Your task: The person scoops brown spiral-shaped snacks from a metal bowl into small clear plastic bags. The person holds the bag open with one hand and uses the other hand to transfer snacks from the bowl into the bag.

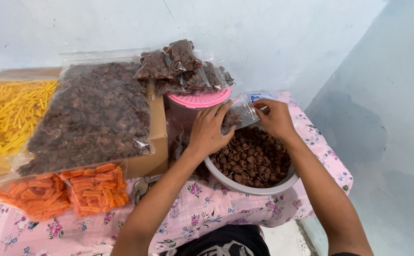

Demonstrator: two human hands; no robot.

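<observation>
A small clear zip bag (239, 115), partly filled with brown shell-shaped snacks, is held over the far rim of a white bowl (245, 186), just in front of a pink-lidded container (198, 100). The left hand (210, 130) cups the bag's left side, its fingers (218, 116) lying close together against the plastic. The right hand (274, 118) grips the bag's top right edge, thumb and fingers pinching the opening near a blue strip.

The bowl below is heaped with the same brown snacks (253, 159) and stands on a surface covered by a pink floral cloth (202, 211). On the pink lid rest several filled small bags (181, 66) of brown snacks, piled against the pale wall (273, 38).

To the left, a large clear bag of brown snacks (93, 116) lies tilted on a cardboard box (157, 137). Further left is a bag of yellow stick snacks (10, 116). At the near left edge of the surface, two bags of orange stick snacks (64, 189) lie side by side, touching the box's front.
</observation>
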